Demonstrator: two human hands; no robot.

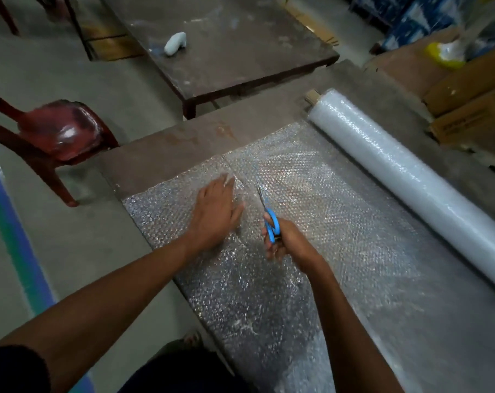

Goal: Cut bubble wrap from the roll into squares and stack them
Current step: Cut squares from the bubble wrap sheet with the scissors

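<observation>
Head view: the bubble wrap (340,222) lies unrolled across the table (167,154) from its roll (405,177). The left hand (216,211) presses it flat, fingers spread; the right hand (283,242) grips blue scissors (269,219). Keeping the sheet taut beside the blades should keep the cut straight. Cardboard boxes (467,80) stand beyond; contents unclear.

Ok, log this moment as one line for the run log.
phase: cutting | left hand: flat on bubble wrap sheet | right hand: grips blue scissors, blades in sheet | roll: beside sheet
</observation>
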